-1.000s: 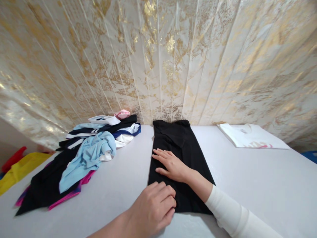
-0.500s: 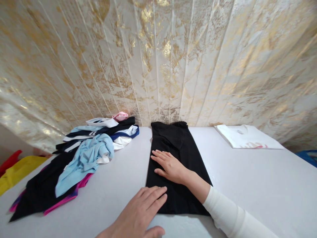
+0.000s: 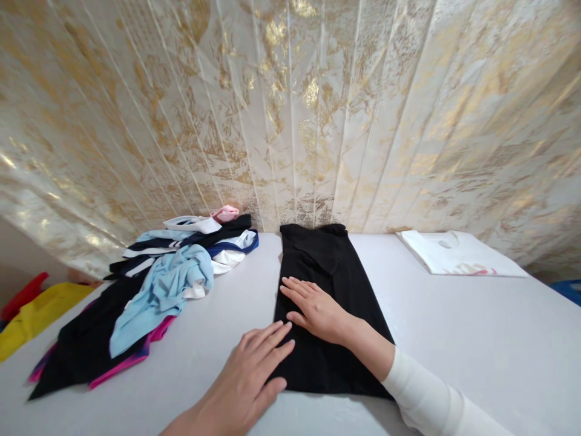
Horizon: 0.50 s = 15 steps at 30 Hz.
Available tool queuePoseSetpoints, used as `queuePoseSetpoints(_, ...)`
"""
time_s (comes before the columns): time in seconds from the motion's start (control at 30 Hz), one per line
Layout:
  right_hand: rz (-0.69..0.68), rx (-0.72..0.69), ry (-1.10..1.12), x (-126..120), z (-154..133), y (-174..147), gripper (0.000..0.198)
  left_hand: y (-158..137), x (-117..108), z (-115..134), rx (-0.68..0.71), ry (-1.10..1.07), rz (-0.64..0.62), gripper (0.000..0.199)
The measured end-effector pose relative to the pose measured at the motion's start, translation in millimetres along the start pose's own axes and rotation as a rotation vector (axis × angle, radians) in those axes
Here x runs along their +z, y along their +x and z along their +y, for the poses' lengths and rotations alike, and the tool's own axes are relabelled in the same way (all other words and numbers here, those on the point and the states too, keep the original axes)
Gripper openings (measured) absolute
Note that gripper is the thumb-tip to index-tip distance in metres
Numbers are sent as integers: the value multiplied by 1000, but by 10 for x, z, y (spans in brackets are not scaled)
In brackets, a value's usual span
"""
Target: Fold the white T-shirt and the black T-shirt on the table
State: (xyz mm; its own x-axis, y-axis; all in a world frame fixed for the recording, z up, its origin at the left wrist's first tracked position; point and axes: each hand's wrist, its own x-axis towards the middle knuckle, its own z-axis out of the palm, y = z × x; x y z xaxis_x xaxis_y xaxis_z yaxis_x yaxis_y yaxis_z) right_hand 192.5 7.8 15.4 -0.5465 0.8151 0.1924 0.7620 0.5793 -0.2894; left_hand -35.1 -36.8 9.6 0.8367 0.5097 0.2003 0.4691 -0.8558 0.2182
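A black garment [image 3: 349, 345], folded into a long panel, lies on the white table [image 3: 236, 327] straight ahead of me. My right hand [image 3: 315, 309] rests flat across its middle, fingers stretched toward the left edge. At the near left edge of the cloth is my left hand [image 3: 254, 369], its fingers extended and the fingertips over the black fabric. Neither hand grips anything. The palms' undersides are hidden.
On the left lies a loose heap of clothes with a light blue garment [image 3: 163, 297] on top. A folded white shirt [image 3: 463, 253] sits at the back right. Yellow cloth [image 3: 40, 315] shows past the left edge. A gold-patterned curtain [image 3: 290, 121] hangs behind the table.
My left hand has shifted slightly up and to the left along the black garment's edge. My right hand stays on the cloth. The whole view has moved a little.
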Motion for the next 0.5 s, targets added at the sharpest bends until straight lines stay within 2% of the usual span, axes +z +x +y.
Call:
queuePoseSetpoints(0.17,-58,-76,46,32,-140,-23,52,18,3,-68,-117,-92,119,28)
queuePoseSetpoints(0.3,-86,6,-26,56,-107,-5,53,69,34,-122,-179,-150,134,14)
queuePoseSetpoints(0.5,-78,10,-58,43,-52,5,53,104,24,-104,-146,-188,204,14)
